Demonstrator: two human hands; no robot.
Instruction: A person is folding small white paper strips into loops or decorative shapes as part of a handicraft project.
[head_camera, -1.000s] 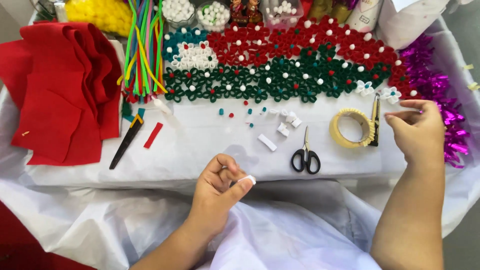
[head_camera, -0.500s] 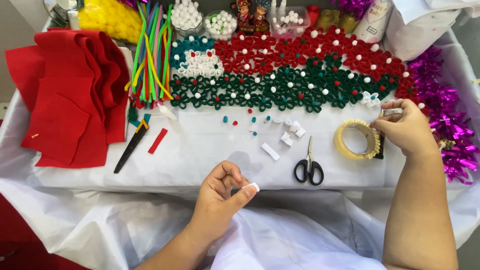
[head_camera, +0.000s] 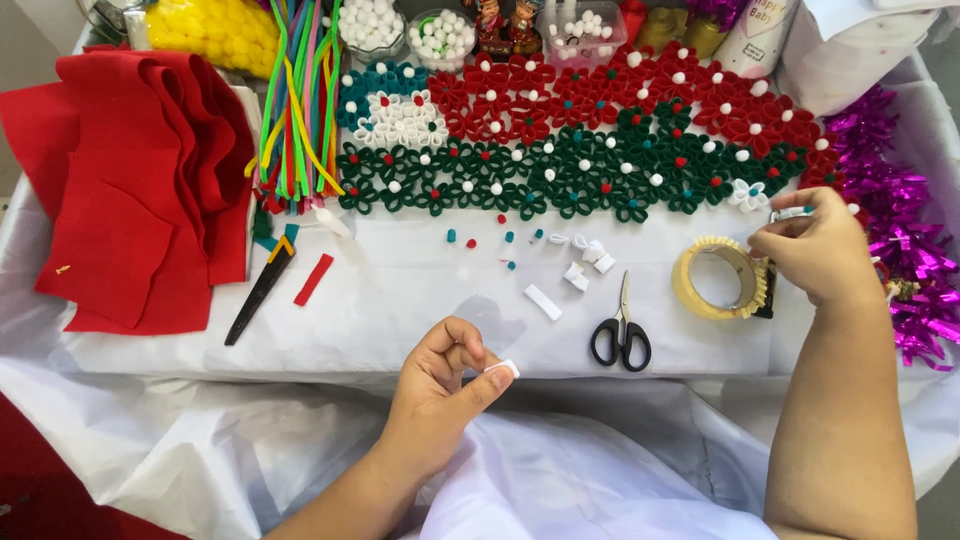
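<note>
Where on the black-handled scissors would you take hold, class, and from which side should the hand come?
Grip the scissors by the two black finger loops. They lie flat and shut on the white cloth, loops towards the person and blades pointing away, so a hand coming from the near edge meets the loops first. The right hand is nearer, though it already pinches something small.

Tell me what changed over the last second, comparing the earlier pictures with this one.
The right hand shifted slightly, from just right of the tape roll toward the flower mat's edge, keeping a small pale piece pinched. The left hand kept its grip on the small white piece. The scissors and red felt stayed put.
</note>
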